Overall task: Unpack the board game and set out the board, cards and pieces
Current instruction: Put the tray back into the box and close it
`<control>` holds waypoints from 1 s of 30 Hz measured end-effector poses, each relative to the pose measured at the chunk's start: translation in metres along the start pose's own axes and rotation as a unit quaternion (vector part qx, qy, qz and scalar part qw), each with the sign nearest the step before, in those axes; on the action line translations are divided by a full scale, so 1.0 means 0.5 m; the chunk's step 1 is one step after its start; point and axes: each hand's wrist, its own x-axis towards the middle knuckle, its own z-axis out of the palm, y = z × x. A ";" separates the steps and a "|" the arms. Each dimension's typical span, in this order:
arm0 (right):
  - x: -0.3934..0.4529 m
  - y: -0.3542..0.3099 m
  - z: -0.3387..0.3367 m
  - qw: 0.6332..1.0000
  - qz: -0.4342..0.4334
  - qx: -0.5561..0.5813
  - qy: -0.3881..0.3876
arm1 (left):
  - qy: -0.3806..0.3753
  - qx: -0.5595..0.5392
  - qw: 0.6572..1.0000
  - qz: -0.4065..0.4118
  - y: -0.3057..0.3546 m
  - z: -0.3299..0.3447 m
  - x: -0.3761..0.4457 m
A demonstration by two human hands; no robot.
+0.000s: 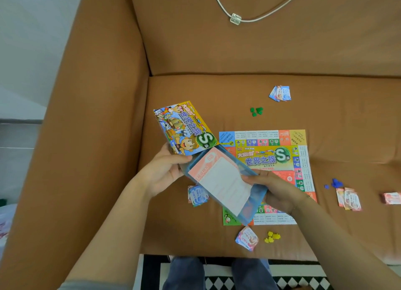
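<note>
The game board (282, 151) lies flat on the brown sofa seat (217, 94). Above its left edge I hold a blue plastic box tray (256, 194) with a pink and white sheet (221, 179) lying in it. My left hand (167, 170) grips the tray's upper left end, next to the colourful box lid (184, 127). My right hand (280, 190) grips the tray's right side, thumb on the sheet. Card stacks lie at the back (280, 93), left (198, 195), front (247, 238) and right (349, 198). Green (256, 111), yellow (272, 236) and blue pieces (335, 183) sit in small heaps.
A white cord with a clear clip (235, 19) hangs over the sofa back. The sofa arm (97, 138) rises at the left. Another pink card stack (391, 198) lies at the far right. My knees and a black and white rug (217, 283) show below.
</note>
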 end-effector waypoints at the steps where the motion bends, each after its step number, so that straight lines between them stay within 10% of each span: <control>1: -0.001 -0.001 -0.002 1.000 0.004 0.003 -0.003 | 0.002 -0.016 1.000 0.001 0.002 -0.001 -0.002; 30: 0.056 -0.001 0.083 0.992 -0.080 0.042 0.087 | 0.033 -0.029 0.998 0.051 -0.033 0.006 0.013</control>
